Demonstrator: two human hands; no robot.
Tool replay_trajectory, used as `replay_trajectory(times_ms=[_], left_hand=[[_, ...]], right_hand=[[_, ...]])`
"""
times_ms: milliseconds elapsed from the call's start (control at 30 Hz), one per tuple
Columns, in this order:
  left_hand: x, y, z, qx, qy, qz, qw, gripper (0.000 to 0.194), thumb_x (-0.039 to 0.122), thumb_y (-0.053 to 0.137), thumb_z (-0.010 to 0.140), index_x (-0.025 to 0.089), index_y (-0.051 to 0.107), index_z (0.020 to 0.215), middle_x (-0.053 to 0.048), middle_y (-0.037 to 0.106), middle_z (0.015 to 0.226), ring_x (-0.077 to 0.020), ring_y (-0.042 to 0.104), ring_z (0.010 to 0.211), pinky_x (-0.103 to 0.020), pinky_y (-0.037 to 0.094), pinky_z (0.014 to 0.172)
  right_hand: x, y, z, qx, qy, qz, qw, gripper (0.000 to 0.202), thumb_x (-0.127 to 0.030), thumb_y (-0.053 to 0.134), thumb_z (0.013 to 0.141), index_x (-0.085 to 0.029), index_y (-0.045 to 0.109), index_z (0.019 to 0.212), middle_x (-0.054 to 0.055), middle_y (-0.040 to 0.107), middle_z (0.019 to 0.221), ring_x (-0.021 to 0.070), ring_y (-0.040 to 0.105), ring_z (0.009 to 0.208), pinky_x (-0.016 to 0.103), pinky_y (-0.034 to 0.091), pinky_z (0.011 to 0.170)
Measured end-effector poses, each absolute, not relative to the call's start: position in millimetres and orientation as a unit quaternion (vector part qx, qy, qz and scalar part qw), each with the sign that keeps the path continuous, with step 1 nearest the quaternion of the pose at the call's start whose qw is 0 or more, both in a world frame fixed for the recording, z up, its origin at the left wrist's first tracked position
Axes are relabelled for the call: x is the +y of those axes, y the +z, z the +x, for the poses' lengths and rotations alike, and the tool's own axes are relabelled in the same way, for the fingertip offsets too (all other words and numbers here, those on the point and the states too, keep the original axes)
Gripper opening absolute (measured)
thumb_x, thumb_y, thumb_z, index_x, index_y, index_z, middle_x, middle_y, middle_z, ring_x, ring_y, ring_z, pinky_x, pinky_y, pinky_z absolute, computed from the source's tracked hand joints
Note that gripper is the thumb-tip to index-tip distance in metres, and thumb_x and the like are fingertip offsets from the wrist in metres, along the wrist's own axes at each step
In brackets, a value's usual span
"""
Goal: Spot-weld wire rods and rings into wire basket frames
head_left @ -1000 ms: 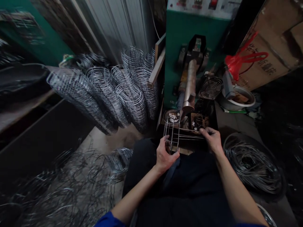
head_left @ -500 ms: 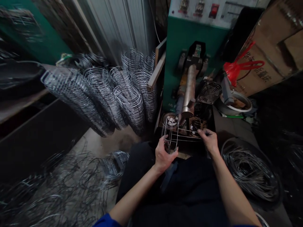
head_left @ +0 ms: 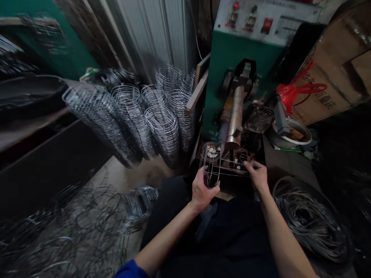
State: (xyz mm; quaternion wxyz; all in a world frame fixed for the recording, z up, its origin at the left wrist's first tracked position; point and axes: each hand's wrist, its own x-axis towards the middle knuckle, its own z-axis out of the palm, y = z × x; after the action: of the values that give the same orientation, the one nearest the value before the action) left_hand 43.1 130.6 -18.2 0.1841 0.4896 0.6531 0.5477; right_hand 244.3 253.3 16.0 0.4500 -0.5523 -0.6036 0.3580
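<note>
My left hand [head_left: 204, 191] is closed around the near end of a wire frame [head_left: 219, 164], a light piece of thin bent metal rods. The frame sits in front of the spot welder's electrodes, beneath a thick metal cylinder [head_left: 236, 112]. With thumb and fingers, my right hand [head_left: 257, 175] pinches the end of a long wire ring [head_left: 232, 170] that stretches rightward from the frame. Whether wire and electrode touch, I cannot tell. Behind my left hand lies a round dish [head_left: 210, 151] with whitish bits in it.
Stacks of wire frames [head_left: 162, 127] lean at the left. Loose wire rings [head_left: 81, 224] cover the floor. A coil-like pile of wire rings [head_left: 310, 216] lies by my right forearm. The green machine [head_left: 223, 58] stands ahead; a metal bowl [head_left: 301, 131] and cardboard [head_left: 342, 69] are at right.
The whole view has shifted slightly, with the machine sitting lower and further right. Both hands keep their hold, and the wire frame stays almost where it was, close under the cylinder.
</note>
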Motion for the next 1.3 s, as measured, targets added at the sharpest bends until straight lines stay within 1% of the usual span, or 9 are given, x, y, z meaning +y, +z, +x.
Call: replay_trajectory(times_ms=[267,533,667,867,1033,1133,1200,1267,1300], left_hand=[[133.8,-17.0,43.1,0.645,0.551,0.501,0.171,0.066,0.028,0.077,0.068,0.020,0.049,0.127,-0.007,0.065,0.102,-0.0205,0.067,0.084,-0.034,0.058,0.075],[138.1,-16.2,44.0,0.645,0.549,0.504,0.169,0.067,0.027,0.077,0.068,0.019,0.049,0.128,-0.004,0.064,0.093,-0.0185,0.065,0.078,-0.033,0.057,0.075],[139.3,-14.6,43.8,0.642,0.552,0.508,0.159,0.066,0.025,0.076,0.068,0.017,0.050,0.128,-0.004,0.063,0.094,-0.0180,0.064,0.080,-0.032,0.056,0.076],[140.6,-10.6,44.4,0.645,0.554,0.488,0.199,0.064,0.026,0.076,0.069,0.018,0.050,0.127,-0.002,0.063,0.090,-0.0168,0.063,0.076,-0.031,0.055,0.071],[127.1,0.0,40.6,0.649,0.539,0.492,0.214,0.066,0.029,0.080,0.068,0.018,0.051,0.126,-0.003,0.062,0.092,-0.0171,0.061,0.077,-0.030,0.053,0.069],[104.6,11.5,31.1,0.646,0.532,0.461,0.295,0.078,0.033,0.085,0.066,0.020,0.046,0.132,-0.002,0.061,0.094,-0.0120,0.056,0.067,-0.026,0.049,0.062],[89.1,24.7,17.1,0.610,0.530,0.418,0.415,0.088,0.035,0.087,0.065,0.021,0.039,0.138,-0.001,0.061,0.095,-0.0089,0.053,0.061,-0.024,0.047,0.058],[77.9,40.3,-4.0,0.519,0.524,0.386,0.554,0.099,0.033,0.088,0.064,0.024,0.031,0.144,-0.005,0.063,0.104,-0.0106,0.059,0.067,-0.025,0.050,0.062],[74.2,46.7,-15.9,0.464,0.522,0.381,0.606,0.104,0.029,0.089,0.064,0.027,0.027,0.147,-0.008,0.064,0.113,-0.0143,0.064,0.077,-0.028,0.052,0.067]], right_hand=[[258.2,15.1,245.5,-0.601,0.359,-0.551,0.453,0.057,-0.059,0.073,0.070,-0.022,0.034,0.052,-0.006,0.027,0.055,0.0096,0.025,0.055,0.026,0.022,0.053],[259.5,18.6,246.4,-0.599,0.360,-0.548,0.459,0.056,-0.056,0.074,0.071,-0.022,0.034,0.052,-0.006,0.028,0.055,0.0095,0.025,0.055,0.026,0.022,0.054],[260.4,19.1,246.8,-0.600,0.360,-0.549,0.457,0.056,-0.057,0.074,0.071,-0.022,0.034,0.052,-0.006,0.028,0.054,0.0093,0.025,0.054,0.026,0.023,0.053],[263.5,12.8,245.1,-0.592,0.350,-0.547,0.477,0.059,-0.061,0.074,0.070,-0.022,0.034,0.053,-0.006,0.029,0.053,0.0093,0.026,0.054,0.025,0.024,0.052],[253.9,12.4,268.0,-0.646,0.373,-0.517,0.420,0.053,-0.063,0.065,0.080,-0.020,0.044,0.057,-0.003,0.040,0.057,0.0114,0.036,0.057,0.025,0.032,0.055],[236.6,11.4,293.0,-0.714,0.395,-0.474,0.331,0.049,-0.063,0.058,0.087,-0.019,0.055,0.066,0.000,0.052,0.065,0.0147,0.047,0.065,0.027,0.040,0.062],[223.3,11.8,305.2,-0.734,0.404,-0.467,0.284,0.046,-0.061,0.056,0.090,-0.019,0.056,0.071,0.001,0.055,0.066,0.0153,0.051,0.065,0.027,0.043,0.063],[212.0,13.5,310.8,-0.720,0.437,-0.484,0.238,0.043,-0.061,0.055,0.091,-0.020,0.056,0.078,-0.001,0.054,0.062,0.0133,0.052,0.055,0.026,0.043,0.056],[207.6,14.2,311.5,-0.701,0.468,-0.496,0.208,0.042,-0.061,0.056,0.090,-0.020,0.055,0.082,-0.003,0.053,0.060,0.0120,0.050,0.049,0.025,0.042,0.050]])
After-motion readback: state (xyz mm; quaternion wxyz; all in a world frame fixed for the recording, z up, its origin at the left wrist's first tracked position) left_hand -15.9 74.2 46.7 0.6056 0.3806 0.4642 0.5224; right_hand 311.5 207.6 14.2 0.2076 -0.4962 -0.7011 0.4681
